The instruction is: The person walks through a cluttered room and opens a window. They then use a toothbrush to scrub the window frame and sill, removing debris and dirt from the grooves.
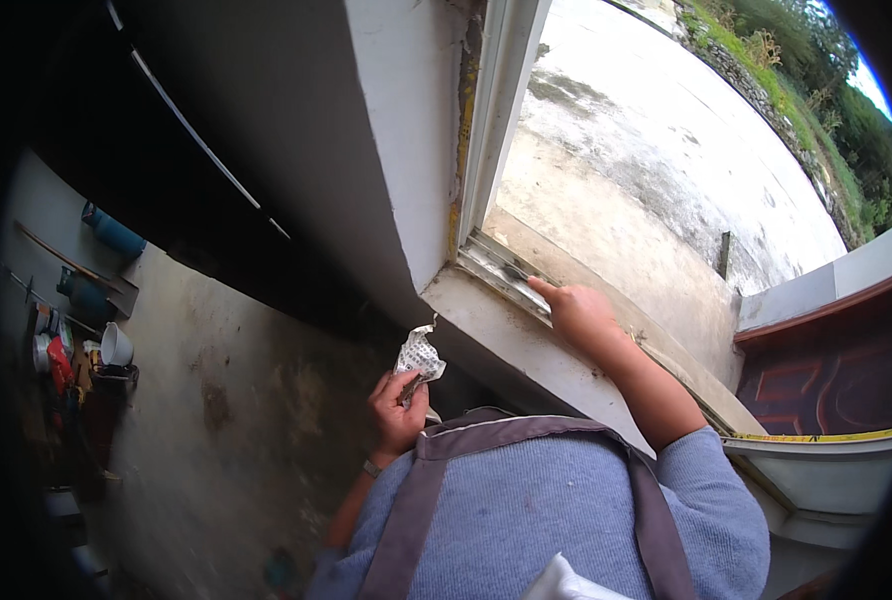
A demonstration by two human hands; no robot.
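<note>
My left hand (pixel 399 412) holds a crumpled piece of printed paper or wrapper (pixel 420 354) upright, below the inner sill. My right hand (pixel 577 311) reaches across the window sill (pixel 491 304), its index finger pointing at the metal sliding track (pixel 502 274) of the window frame. At the fingertip a small dark, flat thing (pixel 516 272) lies in the track; whether the fingers touch or hold it, I cannot tell. The other fingers are curled, and what may be beneath them is hidden.
The upright window frame (pixel 491 120) rises beyond the track's left end. Outside lies a concrete yard (pixel 626 172). A dark red panelled door (pixel 828 375) is at the right. At the far left, gas cylinders (pixel 112 229), a shovel (pixel 122 295) and a white bucket (pixel 117 345) stand by a wall.
</note>
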